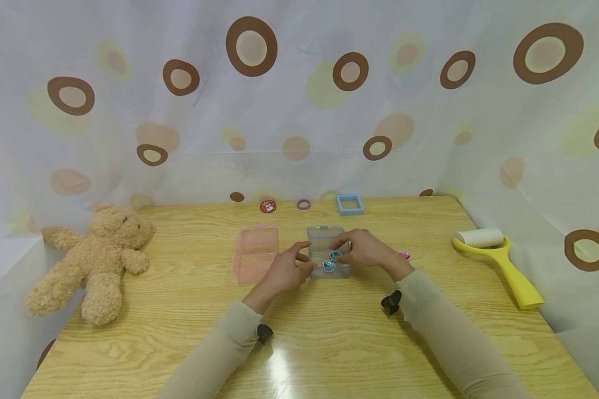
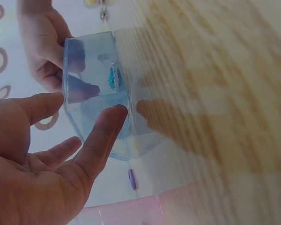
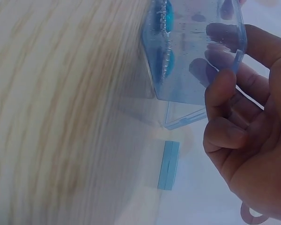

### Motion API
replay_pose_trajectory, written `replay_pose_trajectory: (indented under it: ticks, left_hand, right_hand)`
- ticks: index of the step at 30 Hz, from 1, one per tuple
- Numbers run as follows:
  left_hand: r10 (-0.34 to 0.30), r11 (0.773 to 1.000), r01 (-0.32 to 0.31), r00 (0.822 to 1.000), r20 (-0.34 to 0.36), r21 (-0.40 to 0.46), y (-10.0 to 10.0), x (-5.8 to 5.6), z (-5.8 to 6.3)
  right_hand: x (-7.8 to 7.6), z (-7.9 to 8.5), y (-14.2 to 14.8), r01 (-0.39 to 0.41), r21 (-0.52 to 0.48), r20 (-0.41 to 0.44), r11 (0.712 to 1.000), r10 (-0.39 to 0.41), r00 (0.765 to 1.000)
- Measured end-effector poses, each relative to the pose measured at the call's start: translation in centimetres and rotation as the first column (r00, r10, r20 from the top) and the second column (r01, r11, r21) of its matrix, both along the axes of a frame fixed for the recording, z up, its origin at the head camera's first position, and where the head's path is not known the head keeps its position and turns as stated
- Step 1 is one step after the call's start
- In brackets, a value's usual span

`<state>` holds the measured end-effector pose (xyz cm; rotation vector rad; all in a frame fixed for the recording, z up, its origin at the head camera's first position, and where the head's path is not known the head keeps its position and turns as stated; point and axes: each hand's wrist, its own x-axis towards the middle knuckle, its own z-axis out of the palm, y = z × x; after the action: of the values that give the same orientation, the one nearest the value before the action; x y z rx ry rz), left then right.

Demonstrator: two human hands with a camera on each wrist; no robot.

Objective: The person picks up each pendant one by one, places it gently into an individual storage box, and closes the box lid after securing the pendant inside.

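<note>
A clear blue plastic box (image 1: 340, 272) stands on the table with its lid raised at the back. Inside on its floor lie two shiny blue gem-like ornaments (image 1: 329, 266) with silvery edges, one being the rear ornament (image 1: 335, 256). My left hand (image 1: 290, 269) is at the box's left side, its fingers extended, thumb at the rim and fingertips by the wall. From the right, my right hand (image 3: 253, 117) reaches over the rim, with thumb and forefinger dipping inside above the ornaments and nothing between them. Its outer fingers are bent outside the wall.
A clear pink box (image 1: 257, 260) stands left of the blue one. Along the back lie a red round piece (image 1: 268, 206), a purple ring (image 1: 303, 204) and a light-blue square frame (image 1: 350, 205). A pink ornament (image 1: 404, 255), yellow lint roller (image 1: 509, 266) and teddy bear (image 1: 97, 257) flank the sides.
</note>
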<state>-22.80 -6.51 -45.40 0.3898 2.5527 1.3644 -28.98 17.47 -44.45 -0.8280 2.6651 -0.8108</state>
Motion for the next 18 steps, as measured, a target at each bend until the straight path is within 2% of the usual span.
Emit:
replay_pose_trajectory:
  ticks: [8, 18]
  left_hand:
    - [0.012, 1.000, -0.012, 1.000, -0.010, -0.028, 0.1, 0.1, 0.1]
    - [0.047, 0.998, -0.051, 0.994, -0.096, -0.039, -0.9, 0.2, 0.2]
  right_hand:
    - [0.3, 0.7, 0.3, 0.023, -0.037, 0.030, 0.999, -0.022, 0.999]
    - [0.3, 1.3, 1.1, 0.049, -0.076, 0.007, 0.996, -0.048, 0.999]
